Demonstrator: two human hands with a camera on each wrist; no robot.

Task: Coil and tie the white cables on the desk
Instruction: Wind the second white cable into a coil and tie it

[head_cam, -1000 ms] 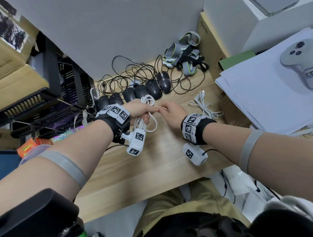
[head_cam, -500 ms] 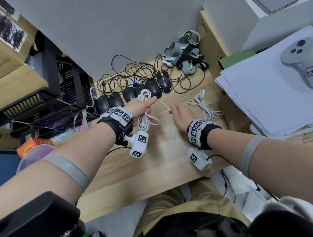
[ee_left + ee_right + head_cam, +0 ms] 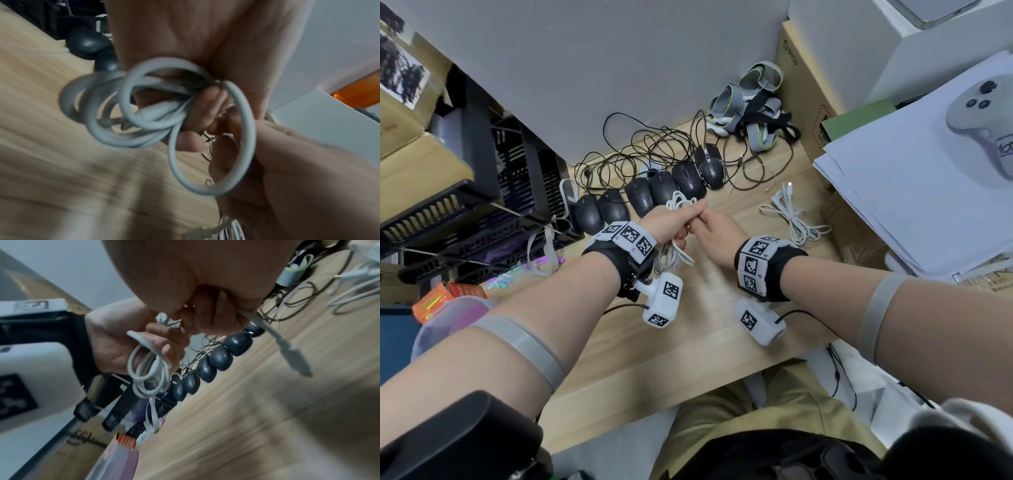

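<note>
We hold the coiled white cable (image 3: 675, 236) in our left hand (image 3: 671, 222), fingers curled round the bundle so its loops hang below the palm above the wooden desk (image 3: 654, 346). Our right hand (image 3: 717, 228) meets the left at the fingertips; in the right wrist view its curled fingers pinch the cable's free end, and the plug (image 3: 292, 353) juts out past them over the desk.

A second white cable (image 3: 791, 214) lies loosely bunched on the desk to the right, well apart from both hands. Behind our hands a row of black computer mice (image 3: 654, 195) sits side by side, their dark cords (image 3: 640, 150) tangled toward the grey wall. Grey straps (image 3: 750, 99) are heaped beside a cardboard box (image 3: 801, 89) printed "PICO". A white controller (image 3: 983, 113) rests on a stack of white paper (image 3: 914, 192); its label is too blurred to read. Our wristbands (image 3: 630, 236) carry square black-and-white marker tags.
</note>
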